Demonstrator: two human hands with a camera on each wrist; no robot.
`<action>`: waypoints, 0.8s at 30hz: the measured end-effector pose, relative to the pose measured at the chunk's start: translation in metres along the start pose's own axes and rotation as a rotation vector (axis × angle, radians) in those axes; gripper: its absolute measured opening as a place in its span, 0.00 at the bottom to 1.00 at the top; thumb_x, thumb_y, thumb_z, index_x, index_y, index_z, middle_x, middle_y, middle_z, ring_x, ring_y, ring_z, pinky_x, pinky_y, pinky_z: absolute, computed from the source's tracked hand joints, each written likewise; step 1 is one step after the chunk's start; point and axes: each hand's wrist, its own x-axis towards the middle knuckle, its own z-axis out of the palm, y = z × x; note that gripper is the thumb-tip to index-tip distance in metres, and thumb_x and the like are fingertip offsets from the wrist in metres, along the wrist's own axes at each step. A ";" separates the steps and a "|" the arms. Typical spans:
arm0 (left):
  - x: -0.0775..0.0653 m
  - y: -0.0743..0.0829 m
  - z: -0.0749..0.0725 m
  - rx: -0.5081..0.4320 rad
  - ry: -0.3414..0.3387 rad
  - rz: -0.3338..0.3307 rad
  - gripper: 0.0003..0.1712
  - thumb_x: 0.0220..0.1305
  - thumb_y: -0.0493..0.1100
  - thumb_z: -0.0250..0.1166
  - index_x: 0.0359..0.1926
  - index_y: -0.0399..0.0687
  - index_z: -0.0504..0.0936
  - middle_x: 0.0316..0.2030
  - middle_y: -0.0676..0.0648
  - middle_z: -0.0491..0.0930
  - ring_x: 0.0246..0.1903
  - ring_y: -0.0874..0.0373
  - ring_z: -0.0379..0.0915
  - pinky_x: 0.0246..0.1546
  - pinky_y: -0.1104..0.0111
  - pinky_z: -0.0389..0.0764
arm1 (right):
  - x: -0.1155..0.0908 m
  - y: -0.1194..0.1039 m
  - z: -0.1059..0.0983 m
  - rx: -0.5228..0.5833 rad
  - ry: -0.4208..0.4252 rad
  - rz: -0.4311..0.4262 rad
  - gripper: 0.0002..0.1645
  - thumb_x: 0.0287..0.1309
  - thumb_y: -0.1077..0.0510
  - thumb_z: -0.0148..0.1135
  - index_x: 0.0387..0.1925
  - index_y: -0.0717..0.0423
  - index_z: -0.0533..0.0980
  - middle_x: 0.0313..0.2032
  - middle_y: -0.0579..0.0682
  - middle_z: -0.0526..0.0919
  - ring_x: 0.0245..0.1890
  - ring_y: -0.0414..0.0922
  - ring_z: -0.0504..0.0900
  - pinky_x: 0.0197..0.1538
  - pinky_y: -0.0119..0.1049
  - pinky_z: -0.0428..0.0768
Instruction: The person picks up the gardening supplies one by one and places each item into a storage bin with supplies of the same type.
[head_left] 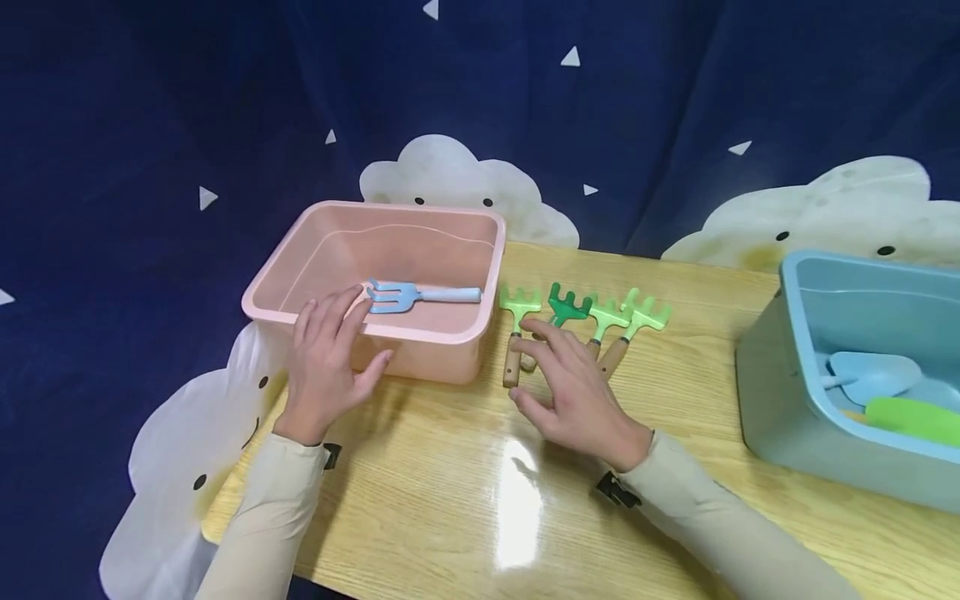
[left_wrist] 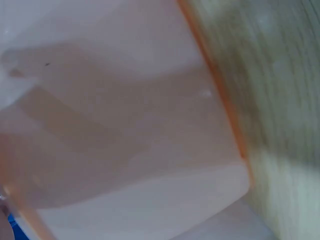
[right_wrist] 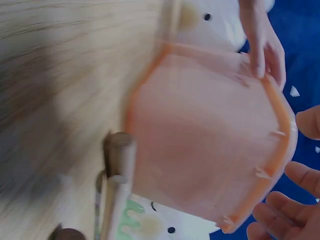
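My left hand (head_left: 322, 367) is at the near left rim of a pink plastic bin (head_left: 405, 333), fingers reaching over the edge and thumb in front of the wall. Inside the bin lies a light blue toy rake (head_left: 450, 295). My right hand (head_left: 577, 396) is over the wooden handles of several toy rakes, its fingers loosely bent and spread with nothing between them. These include a light green rake (head_left: 520, 304) nearest the bin, a dark green rake (head_left: 567, 308) and a light green rake (head_left: 647, 315) at the right. Rake handles (right_wrist: 120, 155) show low in the right wrist view.
A blue bin (head_left: 798, 358) stands at the right on the wooden table (head_left: 420, 500). In it are a light blue shovel (head_left: 877, 375) and a bright green tool (head_left: 911, 419). A dark blue curtain (head_left: 480, 92) with white clouds hangs behind.
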 end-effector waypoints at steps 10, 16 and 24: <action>-0.005 -0.008 0.021 0.027 0.069 0.007 0.30 0.51 0.59 0.66 0.47 0.40 0.80 0.39 0.39 0.81 0.39 0.40 0.72 0.52 0.48 0.64 | -0.006 0.009 0.011 -0.020 -0.112 -0.033 0.27 0.55 0.49 0.64 0.55 0.57 0.74 0.64 0.60 0.71 0.60 0.56 0.75 0.59 0.53 0.73; -0.005 -0.009 0.027 0.009 0.105 -0.002 0.27 0.52 0.58 0.65 0.41 0.40 0.79 0.30 0.41 0.76 0.34 0.41 0.68 0.49 0.48 0.62 | -0.007 0.008 0.010 -0.020 -0.132 -0.024 0.28 0.56 0.49 0.64 0.56 0.57 0.74 0.66 0.60 0.70 0.62 0.56 0.74 0.61 0.54 0.72; -0.004 -0.008 0.031 -0.011 0.156 0.001 0.26 0.53 0.57 0.65 0.39 0.39 0.78 0.28 0.41 0.76 0.33 0.41 0.67 0.48 0.49 0.61 | -0.008 0.015 0.005 -0.046 -0.151 -0.022 0.28 0.55 0.50 0.66 0.56 0.56 0.73 0.65 0.61 0.70 0.62 0.57 0.74 0.60 0.53 0.73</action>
